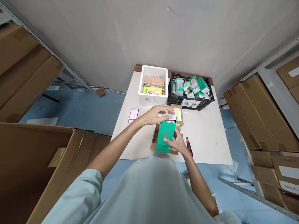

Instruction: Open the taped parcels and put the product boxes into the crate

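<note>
A green carton (165, 136) stands over an opened brown cardboard parcel (155, 142) on the white table (205, 137). My right hand (177, 142) grips the carton's lower right side, fingers wrapped round it. My left hand (157, 114) reaches over the carton's top and pinches its white open flap (168, 117). A flat yellowish packet (178, 114) lies just behind the carton.
A white foam box (153, 97) with colourful packs and a black crate (207, 100) of green cartons stand at the table's back. A phone (133, 115) lies left, a red-black cutter (189, 146) right. Large cardboard boxes (35, 168) and shelving (271, 118) flank the table.
</note>
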Demonstrator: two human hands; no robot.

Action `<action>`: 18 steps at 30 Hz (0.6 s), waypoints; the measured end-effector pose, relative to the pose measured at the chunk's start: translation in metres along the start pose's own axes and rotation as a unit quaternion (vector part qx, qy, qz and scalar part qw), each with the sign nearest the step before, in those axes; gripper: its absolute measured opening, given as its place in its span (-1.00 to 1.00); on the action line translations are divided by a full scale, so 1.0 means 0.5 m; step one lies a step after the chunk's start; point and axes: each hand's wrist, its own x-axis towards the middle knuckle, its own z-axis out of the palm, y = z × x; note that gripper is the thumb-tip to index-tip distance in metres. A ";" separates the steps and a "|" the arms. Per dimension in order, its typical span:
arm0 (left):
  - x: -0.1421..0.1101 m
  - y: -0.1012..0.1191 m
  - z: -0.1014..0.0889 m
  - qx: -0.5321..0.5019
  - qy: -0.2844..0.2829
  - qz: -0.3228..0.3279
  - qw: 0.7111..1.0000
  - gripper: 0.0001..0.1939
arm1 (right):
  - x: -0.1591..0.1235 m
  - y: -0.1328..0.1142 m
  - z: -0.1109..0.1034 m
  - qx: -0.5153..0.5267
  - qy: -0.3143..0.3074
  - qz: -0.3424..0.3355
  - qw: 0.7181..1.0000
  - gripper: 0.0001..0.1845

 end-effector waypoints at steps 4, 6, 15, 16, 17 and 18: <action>-0.002 0.004 0.005 -0.028 -0.034 0.002 0.999 -0.62 | 0.003 -0.009 0.017 -0.004 -0.003 0.011 1.000 -0.10; -0.002 0.006 0.001 -0.028 -0.041 0.015 0.999 -0.69 | 0.005 -0.008 0.023 -0.009 -0.001 0.018 1.000 -0.08; -0.006 -0.012 -0.017 -0.013 -0.033 0.009 0.999 -0.81 | 0.010 -0.010 0.054 0.000 0.026 0.040 0.999 -0.05; -0.006 -0.013 -0.018 -0.020 -0.039 0.007 0.999 -0.80 | 0.011 -0.012 0.055 0.007 0.027 0.044 0.999 -0.05; -0.006 -0.013 -0.019 -0.031 -0.044 0.004 0.999 -0.78 | 0.012 -0.013 0.055 0.012 0.028 0.049 0.998 -0.06; -0.005 -0.012 -0.020 -0.042 -0.051 -0.003 0.998 -0.75 | 0.013 -0.014 0.055 0.017 0.030 0.054 0.998 -0.07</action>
